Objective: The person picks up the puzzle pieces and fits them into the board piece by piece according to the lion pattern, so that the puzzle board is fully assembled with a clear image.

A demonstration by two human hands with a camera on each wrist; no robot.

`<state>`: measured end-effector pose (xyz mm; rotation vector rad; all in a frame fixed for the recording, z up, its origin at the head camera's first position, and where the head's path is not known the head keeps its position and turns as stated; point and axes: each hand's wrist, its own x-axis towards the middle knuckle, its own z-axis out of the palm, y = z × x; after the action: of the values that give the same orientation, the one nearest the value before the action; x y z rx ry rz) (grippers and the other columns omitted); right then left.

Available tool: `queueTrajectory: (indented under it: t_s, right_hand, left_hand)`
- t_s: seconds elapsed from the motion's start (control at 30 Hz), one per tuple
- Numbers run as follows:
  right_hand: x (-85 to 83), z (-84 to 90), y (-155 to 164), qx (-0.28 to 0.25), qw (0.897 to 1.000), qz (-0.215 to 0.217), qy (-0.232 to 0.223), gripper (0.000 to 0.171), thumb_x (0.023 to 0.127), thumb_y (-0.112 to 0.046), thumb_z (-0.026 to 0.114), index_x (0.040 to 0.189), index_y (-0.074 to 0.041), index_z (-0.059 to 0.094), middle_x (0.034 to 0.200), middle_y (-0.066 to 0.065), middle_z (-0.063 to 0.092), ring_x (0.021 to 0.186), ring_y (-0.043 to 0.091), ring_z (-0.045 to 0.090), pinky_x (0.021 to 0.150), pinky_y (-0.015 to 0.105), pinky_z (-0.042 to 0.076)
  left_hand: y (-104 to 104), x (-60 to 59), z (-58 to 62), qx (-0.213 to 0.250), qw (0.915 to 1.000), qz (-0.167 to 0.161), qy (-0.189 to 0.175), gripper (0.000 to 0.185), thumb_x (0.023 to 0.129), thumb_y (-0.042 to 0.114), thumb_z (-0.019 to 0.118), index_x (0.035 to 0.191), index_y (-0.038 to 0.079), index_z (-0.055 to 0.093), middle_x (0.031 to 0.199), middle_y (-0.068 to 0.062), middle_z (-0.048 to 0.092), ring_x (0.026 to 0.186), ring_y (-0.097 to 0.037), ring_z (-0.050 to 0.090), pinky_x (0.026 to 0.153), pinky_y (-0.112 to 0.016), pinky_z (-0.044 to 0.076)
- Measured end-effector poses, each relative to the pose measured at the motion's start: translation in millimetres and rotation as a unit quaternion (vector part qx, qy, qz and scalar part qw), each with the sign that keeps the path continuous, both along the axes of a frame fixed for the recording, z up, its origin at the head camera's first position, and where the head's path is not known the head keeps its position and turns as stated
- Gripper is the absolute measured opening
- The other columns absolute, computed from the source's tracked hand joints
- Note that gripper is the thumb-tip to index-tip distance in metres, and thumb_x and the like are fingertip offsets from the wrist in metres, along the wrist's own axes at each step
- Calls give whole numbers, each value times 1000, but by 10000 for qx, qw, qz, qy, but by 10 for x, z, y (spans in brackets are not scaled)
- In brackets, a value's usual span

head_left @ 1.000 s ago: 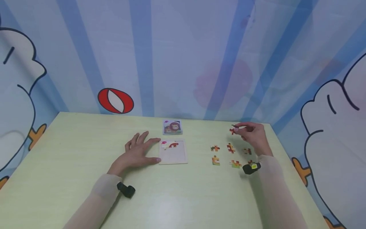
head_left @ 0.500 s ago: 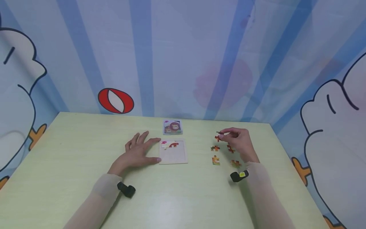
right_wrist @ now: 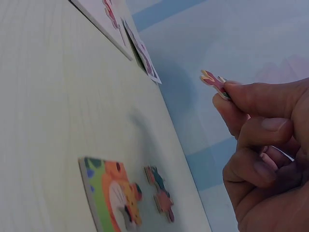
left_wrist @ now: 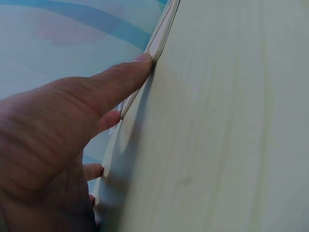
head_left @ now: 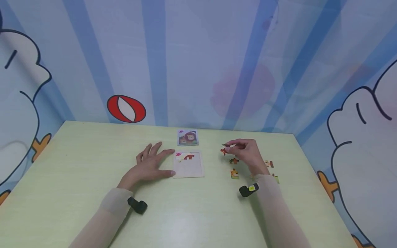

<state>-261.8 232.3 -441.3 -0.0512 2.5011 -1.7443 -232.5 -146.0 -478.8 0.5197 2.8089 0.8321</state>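
A white puzzle board [head_left: 188, 164] lies mid-table with one piece [head_left: 184, 157] fitted at its top edge. My left hand [head_left: 151, 164] lies flat beside it, fingers straight; the thumb tip [left_wrist: 143, 59] presses the board's left edge [left_wrist: 159, 41]. My right hand [head_left: 245, 152] hovers above the table to the board's right and pinches a small red puzzle piece [head_left: 223, 150] between thumb and fingers. That red puzzle piece [right_wrist: 213, 80] sticks out past the fingertips in the right wrist view. Several loose pieces [head_left: 234, 173] lie on the table under and around the right hand.
A small picture card [head_left: 187, 137] lies just beyond the board, near the back wall. The pale green table [head_left: 77, 165] ends at a blue cartoon-printed backdrop. Two loose pieces [right_wrist: 116, 198] show close up in the right wrist view.
My right hand has carried the red piece leftward from the table's far right toward the board. The left hand and the board have stayed still.
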Motion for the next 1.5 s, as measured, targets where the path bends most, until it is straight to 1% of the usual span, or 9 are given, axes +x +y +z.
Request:
queueTrajectory:
  t_s: [0.07, 0.17, 0.23, 0.33, 0.53, 0.7, 0.9, 1.17, 1.5]
  right_hand:
    - [-9, -8, -48, -19, 10000, 60, 37, 25, 84, -27, 83, 106, -15, 78, 96, 25, 73, 81, 41, 61, 68, 41, 50]
    - [-16, -13, -117, -75, 9999, 117, 89, 22, 85, -25, 82, 104, -14, 79, 94, 28, 71, 64, 33, 55, 56, 40, 44]
    - [-25, -11, -162, -92, 9998, 124, 106, 21, 85, -23, 82, 103, -13, 79, 92, 29, 70, 53, 22, 44, 47, 37, 35]
    - [-44, -13, -225, -111, 9997, 166, 143, 19, 85, -22, 82, 102, -13, 79, 91, 30, 69, 49, 14, 35, 44, 32, 29]
    - [-105, -54, -344, -99, 9993, 345, 94, 18, 84, -22, 83, 100, -15, 79, 90, 24, 72, 56, 15, 36, 50, 29, 30]
    - [-137, -66, -446, -235, 9986, 484, 14, 18, 84, -20, 83, 100, -13, 79, 89, 26, 71, 57, 15, 37, 53, 29, 31]
    - [-162, -78, -561, -220, 9984, 520, -47, 16, 85, -17, 82, 100, -12, 79, 84, 9, 76, 60, 15, 43, 55, 29, 34]
    - [-223, -184, -726, 99, 9985, 513, -151, 16, 83, -17, 83, 98, -12, 80, 82, 5, 76, 62, 14, 50, 55, 26, 40]
    - [-235, -246, -895, 529, 9959, 616, -401, 12, 84, -15, 81, 97, -16, 81, 92, 4, 75, 83, 18, 62, 71, 29, 46]
  left_hand:
    - [1, -3, -10, 8, 10000, -8, -9, 81, 82, 59, 74, 152, 36, 40, 168, -15, 7, 150, -48, -5, 110, -73, 3]
    - [9, -8, -22, -1, 10000, -12, -31, 81, 82, 59, 74, 152, 37, 40, 168, -15, 7, 150, -48, -5, 110, -73, 3]
    - [17, -8, -18, -8, 10000, -14, -47, 81, 82, 58, 74, 152, 36, 40, 168, -15, 7, 150, -48, -5, 110, -73, 3]
    - [26, -4, -3, -13, 10000, -18, -64, 80, 83, 57, 74, 152, 35, 41, 168, -15, 7, 150, -48, -5, 110, -73, 3]
    - [28, 1, 3, -46, 10000, -10, -51, 80, 83, 57, 74, 152, 35, 41, 168, -15, 7, 150, -48, -4, 110, -72, 4]
    - [31, 0, -2, -23, 10000, 9, -39, 80, 82, 57, 75, 152, 36, 41, 168, -15, 8, 150, -48, -4, 110, -72, 4]
    - [29, -4, 5, -31, 10000, 12, -42, 80, 83, 55, 75, 152, 35, 41, 168, -15, 8, 150, -48, -4, 110, -72, 3]
    - [16, -6, 24, -43, 10000, 37, -75, 80, 83, 55, 75, 152, 35, 41, 168, -15, 8, 150, -48, -4, 110, -72, 3]
    - [11, 6, 35, -36, 10000, 38, -64, 81, 82, 55, 75, 152, 35, 41, 167, -16, 8, 150, -48, -4, 111, -72, 3]
